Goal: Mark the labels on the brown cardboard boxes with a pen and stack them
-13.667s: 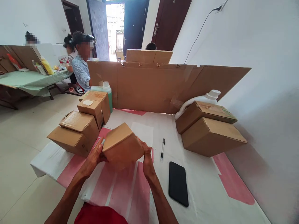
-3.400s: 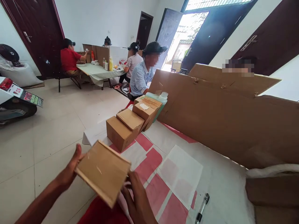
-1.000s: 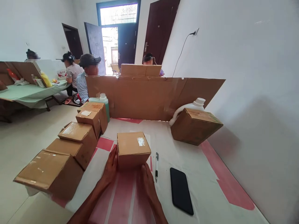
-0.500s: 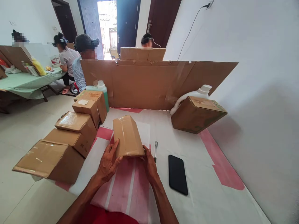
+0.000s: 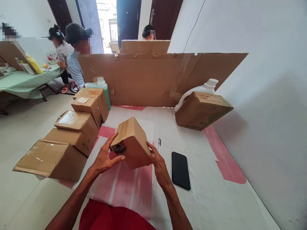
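I grip the small box (image 5: 132, 142) mid-frame between left hand (image 5: 105, 156) and right hand (image 5: 159, 163). It's tilted, with one edge uppermost and a dark opening facing my left thumb.

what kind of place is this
Probably a makeshift packing room in a house: taped cardboard boxes line the table's edge, a cardboard divider screens it, and other people sit working at another table.

Both hands hold a small cardboard box (image 5: 131, 147) tilted above the counter (image 5: 211, 195): left hand (image 5: 104, 156) on its left end (a dark gap shows there), right hand (image 5: 159, 163) on its right side. A black phone (image 5: 180, 170) lies just right; a pen (image 5: 159, 144) lies between.
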`<state>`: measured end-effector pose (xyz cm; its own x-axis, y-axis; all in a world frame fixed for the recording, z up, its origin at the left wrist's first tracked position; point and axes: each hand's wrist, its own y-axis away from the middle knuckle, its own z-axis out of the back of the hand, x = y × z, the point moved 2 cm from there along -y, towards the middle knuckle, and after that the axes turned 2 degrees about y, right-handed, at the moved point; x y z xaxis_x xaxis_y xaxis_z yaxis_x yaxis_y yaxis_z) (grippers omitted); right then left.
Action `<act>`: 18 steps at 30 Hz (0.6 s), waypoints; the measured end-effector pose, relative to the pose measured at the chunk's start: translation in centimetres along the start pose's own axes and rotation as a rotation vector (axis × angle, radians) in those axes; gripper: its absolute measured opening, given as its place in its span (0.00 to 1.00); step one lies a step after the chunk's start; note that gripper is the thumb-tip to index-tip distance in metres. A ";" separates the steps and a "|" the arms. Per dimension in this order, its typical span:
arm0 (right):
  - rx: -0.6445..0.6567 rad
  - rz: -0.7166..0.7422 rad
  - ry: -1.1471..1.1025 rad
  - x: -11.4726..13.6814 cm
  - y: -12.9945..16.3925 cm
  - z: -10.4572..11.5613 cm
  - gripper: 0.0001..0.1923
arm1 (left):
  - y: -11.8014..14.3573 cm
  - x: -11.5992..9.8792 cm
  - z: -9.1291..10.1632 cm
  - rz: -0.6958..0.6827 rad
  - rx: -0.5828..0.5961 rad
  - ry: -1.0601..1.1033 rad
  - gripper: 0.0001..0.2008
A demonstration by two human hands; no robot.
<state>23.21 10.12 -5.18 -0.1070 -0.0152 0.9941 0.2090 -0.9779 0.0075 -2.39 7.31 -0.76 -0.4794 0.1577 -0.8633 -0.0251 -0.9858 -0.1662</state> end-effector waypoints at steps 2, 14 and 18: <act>0.036 0.025 0.055 1.0 0.3 0.2 0.43 | -0.3 -0.7 0.0 -0.012 0.010 0.040 0.48; -0.012 -0.097 0.337 4.0 3.8 0.0 0.30 | -2.2 -5.2 -1.1 -0.008 -0.055 0.018 0.28; -0.135 -0.045 0.310 6.0 3.3 0.8 0.34 | -1.9 -5.3 -2.5 -0.066 -0.119 0.002 0.24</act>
<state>24.08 6.95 0.88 -0.4082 -0.0143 0.9128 0.0695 -0.9975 0.0154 2.40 8.49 2.98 -0.4782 0.2222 -0.8497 0.0476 -0.9595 -0.2777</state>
